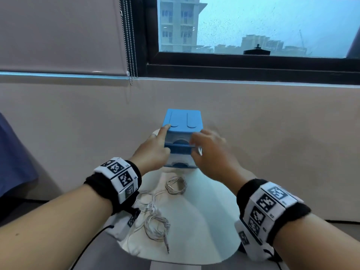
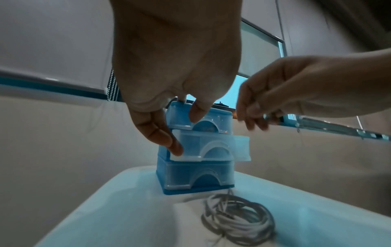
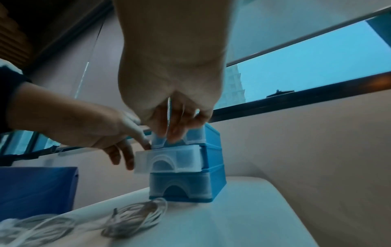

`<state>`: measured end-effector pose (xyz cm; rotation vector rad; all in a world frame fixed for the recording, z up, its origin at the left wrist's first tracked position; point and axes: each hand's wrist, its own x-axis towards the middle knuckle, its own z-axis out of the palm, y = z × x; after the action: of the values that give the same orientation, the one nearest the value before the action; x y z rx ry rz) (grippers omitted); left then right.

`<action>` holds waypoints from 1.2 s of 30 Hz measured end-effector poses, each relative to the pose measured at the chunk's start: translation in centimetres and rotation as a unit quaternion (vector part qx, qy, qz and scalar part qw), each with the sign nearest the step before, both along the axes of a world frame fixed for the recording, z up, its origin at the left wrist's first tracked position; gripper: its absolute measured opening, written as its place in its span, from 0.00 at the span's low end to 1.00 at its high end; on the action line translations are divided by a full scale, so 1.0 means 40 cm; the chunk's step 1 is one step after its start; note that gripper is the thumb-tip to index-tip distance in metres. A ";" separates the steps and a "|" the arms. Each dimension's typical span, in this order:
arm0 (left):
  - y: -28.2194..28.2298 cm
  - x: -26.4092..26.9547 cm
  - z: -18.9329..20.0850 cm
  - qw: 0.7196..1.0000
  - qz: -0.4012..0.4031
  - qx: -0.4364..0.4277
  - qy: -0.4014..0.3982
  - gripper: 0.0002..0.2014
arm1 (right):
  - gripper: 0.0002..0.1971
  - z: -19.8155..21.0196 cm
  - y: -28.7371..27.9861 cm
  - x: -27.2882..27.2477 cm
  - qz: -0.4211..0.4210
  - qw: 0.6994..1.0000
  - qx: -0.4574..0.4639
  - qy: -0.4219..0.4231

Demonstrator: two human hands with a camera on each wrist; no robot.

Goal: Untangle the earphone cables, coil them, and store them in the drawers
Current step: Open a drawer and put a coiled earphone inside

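Where the wall meets the dark-framed window (image 1: 253,26), a white table (image 1: 210,211) stands below the sill, and at its far end sits a small blue drawer unit (image 1: 183,118) with three translucent drawers stacked one above another. The middle drawer (image 2: 213,146) is pulled part-way out, while the top and bottom ones sit flush in the frame. The left hand (image 1: 153,151) steadies the unit: its forefinger lies straight along the top left edge, and in the left wrist view its other fingers (image 2: 162,135) rest, mostly straight, against the left corner of the projecting drawer. The right hand (image 1: 210,152) hovers at the unit's right front, above the drawer fronts, with fingers curled inward; the right wrist view shows a thin cable strand (image 3: 168,112) running down between those fingers, so it seems to pinch an earphone cable, though blur hides how much of it. On the table nearer the person, a coiled earphone cable (image 1: 176,186) lies just in front of the unit, a looser coil (image 1: 156,228) with its jack plug (image 1: 167,248) lies closer still, and a tangled white cable (image 1: 150,201) sprawls between them, under the left wrist.
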<state>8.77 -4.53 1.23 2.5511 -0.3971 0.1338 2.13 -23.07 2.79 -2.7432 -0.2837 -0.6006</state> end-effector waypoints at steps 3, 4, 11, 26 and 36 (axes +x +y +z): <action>0.000 0.005 0.006 0.999 0.014 0.016 -0.042 0.28 | 0.09 -0.027 0.029 -0.011 0.058 0.989 -0.067 0.121; 0.001 0.005 0.006 0.999 0.015 0.017 -0.046 0.27 | 0.12 -0.038 0.040 -0.011 0.060 0.983 -0.094 0.147; -0.009 0.012 0.011 0.998 -0.007 0.030 -0.054 0.29 | 0.13 -0.114 0.134 0.003 0.017 0.968 -0.179 0.177; 0.038 -0.012 0.037 0.996 -0.037 0.065 -0.042 0.41 | 0.08 0.019 0.078 -0.025 0.009 0.991 -0.045 0.123; 0.046 -0.001 0.035 0.997 -0.058 0.056 0.007 0.44 | 0.09 0.187 0.059 0.028 -0.047 0.987 0.147 -0.047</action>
<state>8.71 -2.71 2.63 2.6286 -0.5612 0.0515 3.25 -20.70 10.25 -2.4587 -0.0800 -0.7343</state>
